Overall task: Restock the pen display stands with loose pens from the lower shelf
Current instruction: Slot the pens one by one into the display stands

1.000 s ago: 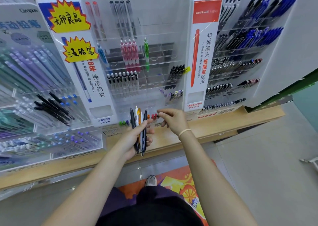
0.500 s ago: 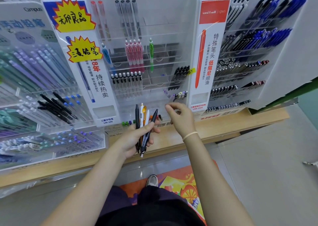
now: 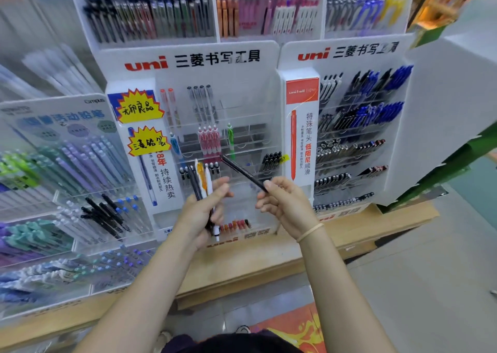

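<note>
Our left hand (image 3: 200, 211) grips a bundle of pens (image 3: 203, 184); at 3 o'clock of it, our right hand (image 3: 285, 205) pinches 1 black pen (image 3: 243, 173), tip toward 10 o'clock, before the clear display stand (image 3: 242, 110).

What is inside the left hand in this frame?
The left hand grips a bundle of pens: dark, orange and white barrels stick up above the fingers, and tips poke out below. Their middle sections are covered by the fingers, so the exact count is unclear.
</note>
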Tool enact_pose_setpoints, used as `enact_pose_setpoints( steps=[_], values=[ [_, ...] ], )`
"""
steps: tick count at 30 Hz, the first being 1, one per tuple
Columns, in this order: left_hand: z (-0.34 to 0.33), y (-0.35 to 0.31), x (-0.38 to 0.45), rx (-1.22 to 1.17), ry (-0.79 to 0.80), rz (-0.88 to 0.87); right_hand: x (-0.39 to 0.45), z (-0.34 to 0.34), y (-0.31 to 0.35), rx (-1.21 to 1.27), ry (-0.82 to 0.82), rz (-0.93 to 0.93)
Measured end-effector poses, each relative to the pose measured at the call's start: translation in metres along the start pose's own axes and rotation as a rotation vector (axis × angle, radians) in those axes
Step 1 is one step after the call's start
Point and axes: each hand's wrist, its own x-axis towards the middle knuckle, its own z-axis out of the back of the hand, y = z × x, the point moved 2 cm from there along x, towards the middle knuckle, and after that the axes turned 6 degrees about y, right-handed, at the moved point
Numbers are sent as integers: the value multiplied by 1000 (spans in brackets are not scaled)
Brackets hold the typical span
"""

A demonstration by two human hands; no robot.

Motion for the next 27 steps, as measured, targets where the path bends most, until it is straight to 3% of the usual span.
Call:
enact_pose_setpoints(
  steps=[5, 11, 18, 27],
  values=[
    [-18, -24, 13, -35, -77, -96, 1, -20, 4, -53, 158, 28],
    [-11, -34, 6, 58, -56, -143, 2, -38, -11, -105, 270, -32],
    [26, -51, -23, 383, -3, -62, 18, -75, -6, -274, 98, 106],
    [163, -87, -90, 363, -97, -36, 26, -229, -63, -312, 93, 28]
  ],
)
